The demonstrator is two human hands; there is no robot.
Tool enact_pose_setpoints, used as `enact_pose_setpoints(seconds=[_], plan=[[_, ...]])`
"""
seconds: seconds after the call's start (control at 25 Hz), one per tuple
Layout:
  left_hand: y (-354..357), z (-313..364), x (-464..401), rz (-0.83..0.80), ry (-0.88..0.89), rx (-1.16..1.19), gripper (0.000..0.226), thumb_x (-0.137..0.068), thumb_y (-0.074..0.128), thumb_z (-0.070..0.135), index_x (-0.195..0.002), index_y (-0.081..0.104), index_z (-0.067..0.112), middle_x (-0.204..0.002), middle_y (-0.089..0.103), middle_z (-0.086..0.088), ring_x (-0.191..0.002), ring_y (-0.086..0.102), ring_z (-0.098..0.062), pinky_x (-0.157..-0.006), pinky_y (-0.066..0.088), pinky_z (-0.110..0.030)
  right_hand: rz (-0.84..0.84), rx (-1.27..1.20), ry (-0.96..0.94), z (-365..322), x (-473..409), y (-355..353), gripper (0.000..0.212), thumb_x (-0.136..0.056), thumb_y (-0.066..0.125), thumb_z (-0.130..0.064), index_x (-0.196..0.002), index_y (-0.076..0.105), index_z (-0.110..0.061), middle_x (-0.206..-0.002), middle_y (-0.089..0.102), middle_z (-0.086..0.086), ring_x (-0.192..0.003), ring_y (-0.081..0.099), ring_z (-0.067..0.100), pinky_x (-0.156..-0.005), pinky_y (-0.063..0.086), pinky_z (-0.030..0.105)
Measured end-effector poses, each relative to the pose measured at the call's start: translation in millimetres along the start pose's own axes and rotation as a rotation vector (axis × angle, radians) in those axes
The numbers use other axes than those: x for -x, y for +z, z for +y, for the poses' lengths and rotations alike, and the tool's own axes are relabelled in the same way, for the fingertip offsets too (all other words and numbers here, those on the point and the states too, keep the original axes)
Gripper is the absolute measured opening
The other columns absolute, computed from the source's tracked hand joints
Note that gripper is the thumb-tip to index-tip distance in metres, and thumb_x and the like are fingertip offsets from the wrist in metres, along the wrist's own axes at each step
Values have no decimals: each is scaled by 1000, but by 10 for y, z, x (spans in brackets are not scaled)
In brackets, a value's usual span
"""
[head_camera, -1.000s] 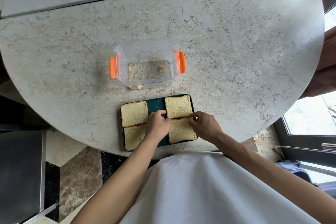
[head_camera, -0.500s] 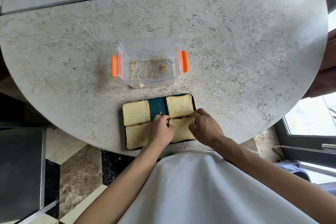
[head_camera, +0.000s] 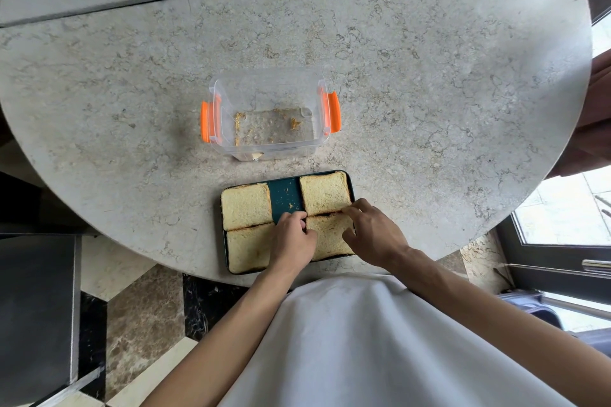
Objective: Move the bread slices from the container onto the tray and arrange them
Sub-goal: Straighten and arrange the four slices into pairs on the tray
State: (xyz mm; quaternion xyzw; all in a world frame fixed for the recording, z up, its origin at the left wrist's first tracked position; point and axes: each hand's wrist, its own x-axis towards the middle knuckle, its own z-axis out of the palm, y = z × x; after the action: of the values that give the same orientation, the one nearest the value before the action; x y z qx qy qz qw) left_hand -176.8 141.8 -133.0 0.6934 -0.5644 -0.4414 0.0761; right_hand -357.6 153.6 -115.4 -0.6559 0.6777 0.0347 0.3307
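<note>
The round stone table [head_camera: 429, 82] carried the whole work, with the clear container [head_camera: 267, 116] standing just beyond the dark green tray [head_camera: 285, 190]. The container held crumbs only; no slice remained in it, so transfer was judged complete and the step in hand was arrangement.

Four bread slices lay on the tray: the far-left slice [head_camera: 246, 206], the near-left slice [head_camera: 248, 251], the far-right slice [head_camera: 325, 192] and the near-right slice [head_camera: 330, 239]. The left pair touched along their shared edge. A bare strip of tray ran between the two far slices.

The left hand [head_camera: 292, 238] rested at the near-right slice's left edge, fingers curled together against it. The right hand [head_camera: 373, 235] sat at its right side, fingers slightly spread, tips at the seam with the far-right slice. Whether either hand pinched the slice or merely pressed it could not be told.

Recommended practice: nudge with light, even pressure from both sides, keeping the slice flat and square to its neighbour; soft bread would dent or tear under a hard pinch.

Obstructions: none between the slices. The tray's near edge lay close to the table edge, so a push toward the person risked shifting it off.
</note>
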Motion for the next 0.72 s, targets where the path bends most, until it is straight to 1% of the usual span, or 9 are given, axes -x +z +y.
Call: enact_pose_setpoints(seconds=[0.08,0.2,0.24,0.36,0.44,0.52,0.6,0.64,0.72], plan=[[-4,-1,-5,-5,-19,20,47,-88,62,13,-135,54,9,-112,59,-5,-94,61,-20,-84,54,-36,25,11,3,-11,0,-2,45,-91,52,-24,-134,59,-12,-132,56,7,-111,58,28,-78,55,39],[-35,2,-28,-8,-95,80,49,-87,62,18,-135,53,15,-107,65,3,-88,63,-14,-73,49,-30,84,29,-20,-48,6,11,46,-89,54,-21,-134,58,-10,-132,55,8,-113,53,29,-80,54,40],[-36,7,-33,-11,-129,118,48,-87,62,20,-134,54,17,-103,66,6,-87,63,-13,-73,49,-29,93,35,-31,-60,5,15,47,-88,55,-20,-134,58,-9,-133,55,9,-114,52,30,-83,54,41],[-21,18,-22,-38,-196,214,47,-85,62,21,-132,55,20,-99,67,9,-87,68,-16,-85,55,-41,74,37,-65,-77,4,32,47,-89,55,-20,-134,57,-8,-137,54,10,-117,50,31,-92,52,42],[-8,20,-16,-40,-212,242,47,-85,62,21,-131,54,20,-98,67,9,-87,69,-18,-87,56,-44,60,28,-80,-69,12,42,49,-89,55,-20,-136,57,-8,-139,53,10,-119,50,30,-96,51,42],[8,10,-25,-30,-229,290,46,-85,62,18,-131,54,18,-96,67,6,-86,70,-20,-87,56,-44,73,20,-79,-60,17,38,49,-88,55,-19,-136,57,-8,-140,53,11,-119,49,31,-96,50,42],[5,13,-23,-17,-246,340,45,-85,61,14,-130,54,16,-93,67,3,-84,70,-21,-83,57,-39,93,29,-78,-61,22,27,50,-87,55,-17,-136,57,-9,-142,52,11,-122,48,32,-96,50,42],[-6,14,-28,-7,-248,353,45,-86,61,12,-130,54,15,-94,67,3,-85,70,-21,-82,57,-38,99,38,-81,-70,24,20,52,-87,55,-17,-138,56,-9,-145,50,12,-125,46,32,-99,50,43],[-22,14,-59,14,-229,335,45,-87,61,11,-131,54,15,-98,67,4,-87,70,-22,-86,57,-40,92,59,-93,-87,31,15,56,-87,54,-18,-143,52,-9,-150,47,12,-133,42,33,-106,46,45]])
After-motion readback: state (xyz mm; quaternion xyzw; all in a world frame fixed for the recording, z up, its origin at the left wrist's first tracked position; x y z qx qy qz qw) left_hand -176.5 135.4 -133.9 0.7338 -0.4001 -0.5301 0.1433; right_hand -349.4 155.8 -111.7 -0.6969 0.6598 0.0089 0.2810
